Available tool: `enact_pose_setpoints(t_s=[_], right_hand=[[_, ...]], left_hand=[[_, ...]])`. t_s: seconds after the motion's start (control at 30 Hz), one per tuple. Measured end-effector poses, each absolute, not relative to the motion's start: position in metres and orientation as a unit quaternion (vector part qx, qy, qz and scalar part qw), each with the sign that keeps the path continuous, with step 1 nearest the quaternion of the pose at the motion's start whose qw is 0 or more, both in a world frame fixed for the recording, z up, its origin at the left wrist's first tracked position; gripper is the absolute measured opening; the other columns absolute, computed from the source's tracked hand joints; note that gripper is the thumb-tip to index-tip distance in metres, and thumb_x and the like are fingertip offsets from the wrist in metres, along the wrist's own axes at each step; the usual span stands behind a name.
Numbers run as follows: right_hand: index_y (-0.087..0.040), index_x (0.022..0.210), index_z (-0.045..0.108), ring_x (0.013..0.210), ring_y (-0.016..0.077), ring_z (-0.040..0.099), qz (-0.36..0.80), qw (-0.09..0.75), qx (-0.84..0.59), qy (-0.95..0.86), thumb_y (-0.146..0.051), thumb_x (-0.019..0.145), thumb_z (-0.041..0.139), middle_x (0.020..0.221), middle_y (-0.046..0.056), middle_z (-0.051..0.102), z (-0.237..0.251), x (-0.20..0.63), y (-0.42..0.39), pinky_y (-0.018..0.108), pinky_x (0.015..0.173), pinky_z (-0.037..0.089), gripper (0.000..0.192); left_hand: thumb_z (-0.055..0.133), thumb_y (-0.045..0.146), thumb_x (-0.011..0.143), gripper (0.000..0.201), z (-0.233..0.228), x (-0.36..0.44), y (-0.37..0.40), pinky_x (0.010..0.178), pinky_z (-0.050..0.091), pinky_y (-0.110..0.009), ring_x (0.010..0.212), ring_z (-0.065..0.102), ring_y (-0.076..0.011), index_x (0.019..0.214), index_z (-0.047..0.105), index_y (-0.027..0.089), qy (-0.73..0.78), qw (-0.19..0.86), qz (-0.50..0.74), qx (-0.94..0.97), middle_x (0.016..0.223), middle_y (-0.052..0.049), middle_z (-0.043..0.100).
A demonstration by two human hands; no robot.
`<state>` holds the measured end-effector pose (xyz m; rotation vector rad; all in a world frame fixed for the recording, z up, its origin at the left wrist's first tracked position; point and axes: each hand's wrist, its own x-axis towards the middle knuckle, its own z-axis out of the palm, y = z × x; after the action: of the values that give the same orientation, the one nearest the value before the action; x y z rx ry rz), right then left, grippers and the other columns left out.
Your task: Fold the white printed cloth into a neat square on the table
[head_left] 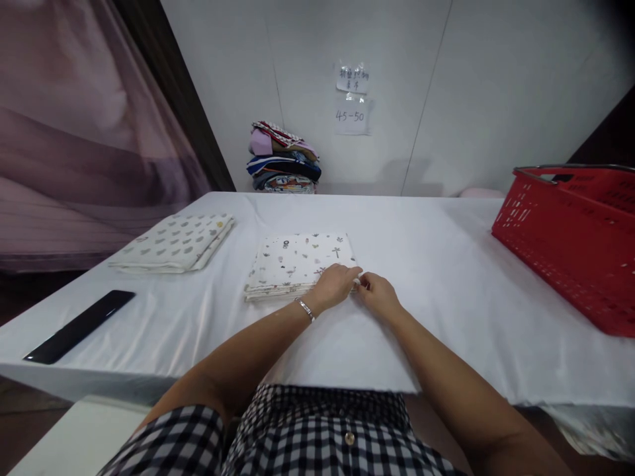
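A folded white cloth with small animal and palm-tree prints lies flat in the middle of the table, its layers stacked along the near edge. Both hands meet at its near right corner. My left hand, a bracelet at its wrist, lies over that corner with fingers closed on the cloth. From the right, my right hand pinches the same corner between thumb and fingers. The fingertips of the two hands are close together and partly cover the corner.
Another folded cloth with grey prints lies on the left of the white-covered table. A flat black object sits at the front left. A red basket stands at right. Piled fabrics rise behind the far edge, near paper signs.
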<state>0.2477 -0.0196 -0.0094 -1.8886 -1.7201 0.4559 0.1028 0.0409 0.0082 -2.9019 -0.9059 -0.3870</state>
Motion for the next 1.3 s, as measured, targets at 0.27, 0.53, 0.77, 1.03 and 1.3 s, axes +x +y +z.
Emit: enact_pose_setpoints(t_s=[0.27,0.53,0.77,1.03,1.3], right_hand=[[-0.020,0.076,0.053,0.066,0.0117,0.049,0.164,0.262,-0.715,-0.628,-0.033,0.080,0.049,0.076,0.000,0.061,-0.010,0.243,-0.020,0.023,0.055,0.027,0.015],[-0.020,0.075,0.054,0.065,0.0112,0.047,0.146,0.269,-0.713,-0.631,-0.026,0.078,0.048,0.073,-0.002,0.059,-0.012,0.242,-0.020,0.023,0.055,0.026,0.009],[-0.021,0.075,0.053,0.066,0.0125,0.048,0.134,0.271,-0.711,-0.635,-0.027,0.077,0.048,0.073,-0.001,0.059,-0.013,0.242,-0.020,0.023,0.056,0.027,0.008],[-0.023,0.095,0.055,0.070,0.0131,0.051,0.123,0.314,-0.681,-0.650,-0.027,0.078,0.049,0.086,-0.001,0.060,-0.017,0.240,-0.021,0.024,0.062,0.034,0.019],[-0.021,0.088,0.056,0.072,0.0140,0.052,0.099,0.294,-0.682,-0.663,-0.024,0.078,0.047,0.082,0.000,0.059,-0.017,0.241,-0.020,0.025,0.063,0.034,0.014]], left_hand=[[0.044,0.016,0.086,0.037,-0.002,0.099,0.040,0.076,0.043,-0.032,0.086,0.058,-0.0196,0.123,0.045,0.020,-0.303,-0.018,-0.154,-0.940,0.091,-0.004,0.066],[0.047,0.017,0.085,0.035,-0.001,0.083,0.031,0.081,0.042,-0.034,0.097,0.055,-0.0198,0.120,0.048,0.021,-0.319,-0.033,-0.184,-0.929,0.106,-0.005,0.063],[0.048,0.023,0.086,0.015,-0.002,0.067,0.034,0.076,0.042,-0.033,0.089,0.053,-0.0195,0.095,0.059,0.019,-0.320,-0.011,-0.192,-0.928,0.092,-0.005,0.062],[0.047,0.022,0.087,0.014,-0.005,0.068,0.034,0.075,0.041,-0.032,0.085,0.051,-0.0185,0.090,0.060,0.018,-0.311,-0.005,-0.201,-0.929,0.089,-0.005,0.060],[0.046,0.022,0.088,0.014,-0.002,0.063,0.032,0.074,0.041,-0.031,0.086,0.051,-0.0181,0.090,0.059,0.019,-0.306,-0.006,-0.203,-0.930,0.090,-0.004,0.060]])
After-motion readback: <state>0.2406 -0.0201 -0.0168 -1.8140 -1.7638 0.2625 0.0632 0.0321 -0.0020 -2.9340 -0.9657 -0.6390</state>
